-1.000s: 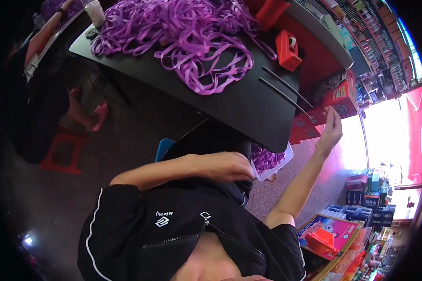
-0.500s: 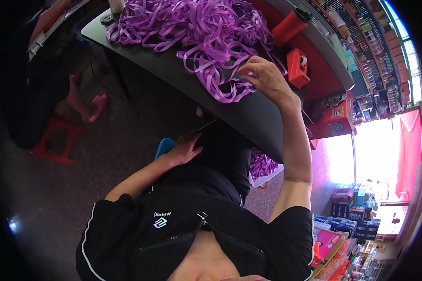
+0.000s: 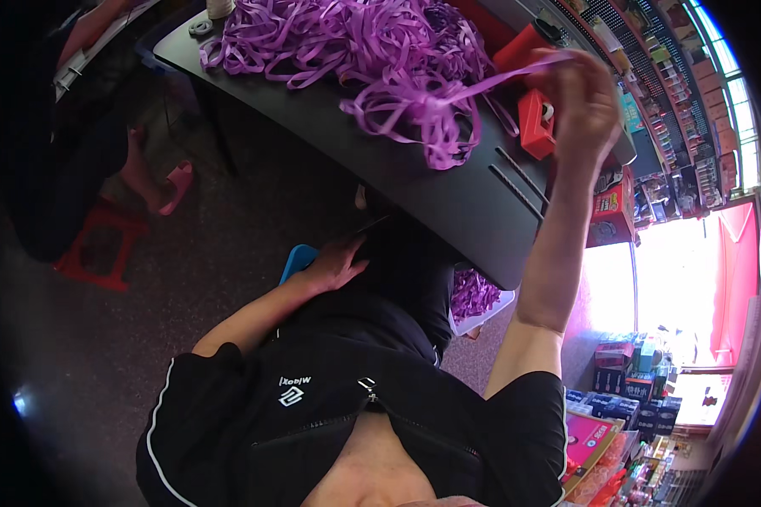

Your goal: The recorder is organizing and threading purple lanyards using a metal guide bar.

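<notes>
My right hand [image 3: 579,97], raised at the far right end of the table and blurred, pinches a purple ribbon [image 3: 507,80]. The ribbon runs taut leftward into a looped bunch [image 3: 440,127] near the table edge. Behind that bunch lies a big tangled heap of purple ribbons [image 3: 338,38]. Low by my lap, my left hand [image 3: 336,264] rests with thumb apart and fingers laid along my dark trousers. A thin dark stick [image 3: 374,224] shows just past its fingertips; whether the hand touches it, I cannot tell.
Two dark rods [image 3: 517,182] lie on the dark table [image 3: 457,207] beside a red tape dispenser [image 3: 536,125] and a red cylinder [image 3: 522,46]. A white bin [image 3: 486,314] of purple ribbon stands below. At left are a red stool [image 3: 101,249] and another person's pink slipper [image 3: 177,186].
My right hand has moved up and to the right, drawing a ribbon taut. The looped bunch has shifted back from the edge, and the rods now show. My left hand stays put.
</notes>
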`<state>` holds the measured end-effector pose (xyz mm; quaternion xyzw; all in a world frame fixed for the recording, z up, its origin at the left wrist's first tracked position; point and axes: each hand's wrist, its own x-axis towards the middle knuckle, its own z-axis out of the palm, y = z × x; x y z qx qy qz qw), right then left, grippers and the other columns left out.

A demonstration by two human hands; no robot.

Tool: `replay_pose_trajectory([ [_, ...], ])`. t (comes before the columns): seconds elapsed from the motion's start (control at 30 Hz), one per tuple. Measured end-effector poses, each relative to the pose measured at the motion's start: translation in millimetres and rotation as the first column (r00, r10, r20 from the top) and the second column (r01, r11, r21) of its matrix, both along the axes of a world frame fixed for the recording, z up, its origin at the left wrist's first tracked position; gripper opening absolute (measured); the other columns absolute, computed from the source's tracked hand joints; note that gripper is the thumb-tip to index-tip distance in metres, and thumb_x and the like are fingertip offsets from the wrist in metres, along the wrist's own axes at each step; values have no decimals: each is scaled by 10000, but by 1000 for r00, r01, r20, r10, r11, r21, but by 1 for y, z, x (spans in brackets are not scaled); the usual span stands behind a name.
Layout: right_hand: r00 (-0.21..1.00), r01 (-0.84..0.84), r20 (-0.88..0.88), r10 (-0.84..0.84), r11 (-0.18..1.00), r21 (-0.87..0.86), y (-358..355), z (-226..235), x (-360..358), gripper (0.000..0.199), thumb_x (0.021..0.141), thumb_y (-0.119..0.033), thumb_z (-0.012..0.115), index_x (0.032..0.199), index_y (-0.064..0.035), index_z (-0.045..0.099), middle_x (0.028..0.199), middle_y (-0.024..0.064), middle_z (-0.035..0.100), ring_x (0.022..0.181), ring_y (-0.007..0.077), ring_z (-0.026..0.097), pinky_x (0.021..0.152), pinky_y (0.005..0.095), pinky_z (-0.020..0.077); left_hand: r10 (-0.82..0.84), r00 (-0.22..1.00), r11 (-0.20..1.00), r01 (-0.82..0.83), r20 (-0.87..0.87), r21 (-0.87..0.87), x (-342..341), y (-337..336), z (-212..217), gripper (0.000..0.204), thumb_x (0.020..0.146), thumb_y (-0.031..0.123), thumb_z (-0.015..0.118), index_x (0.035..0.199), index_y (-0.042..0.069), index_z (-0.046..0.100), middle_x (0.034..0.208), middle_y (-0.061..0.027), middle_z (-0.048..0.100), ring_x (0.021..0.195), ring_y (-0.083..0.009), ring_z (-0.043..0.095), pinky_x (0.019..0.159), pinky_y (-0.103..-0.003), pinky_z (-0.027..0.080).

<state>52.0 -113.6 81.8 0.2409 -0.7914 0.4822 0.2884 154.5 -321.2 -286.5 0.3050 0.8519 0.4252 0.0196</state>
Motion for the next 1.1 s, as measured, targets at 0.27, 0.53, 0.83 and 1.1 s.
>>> replay_pose_trajectory([
  [0.27, 999, -17, 46, 14, 998, 63, 16, 27, 12, 168, 920, -102, 552, 1038, 12, 586, 920, 118, 669, 839, 157, 653, 750, 254, 516, -56, 989, 983, 79, 139, -164, 3, -4, 31, 549, 825, 253, 616, 1283, 7, 440, 1283, -258, 440, 1122, -407, 489, 954, -438, 413],
  [0.53, 994, 25, -102, -35, 995, -100, 21, 70, 24, 209, 936, -157, 489, 1029, 4, 584, 973, 155, 654, 839, 198, 656, 709, 265, 514, -165, 982, 961, 182, -95, 208, 0, -8, 197, 103, 806, 57, 651, 903, 25, 635, 846, -97, 638, 785, -226, 643, 676, -302, 507],
  [0.83, 942, -78, -335, -2, 971, -225, 14, 93, 63, 189, 938, -175, 513, 1055, -41, 574, 927, 133, 660, 726, 187, 668, 490, 238, 504, 146, 886, 956, -11, -440, 294, -77, 86, 235, 826, 690, 410, 760, 1309, 36, 362, 1284, -199, 438, 1209, -372, 418, 1020, -442, 325],
  [1.1, 869, -430, -374, 325, 869, -244, 160, 132, 100, 192, 909, -64, 480, 959, 82, 595, 971, 195, 650, 855, 235, 654, 794, 294, 520, -56, 846, 994, 95, -530, 47, -117, 130, 227, 437, 747, 79, 623, 1157, 81, 470, 867, -135, 613, 882, -335, 594, 877, -472, 393],
])
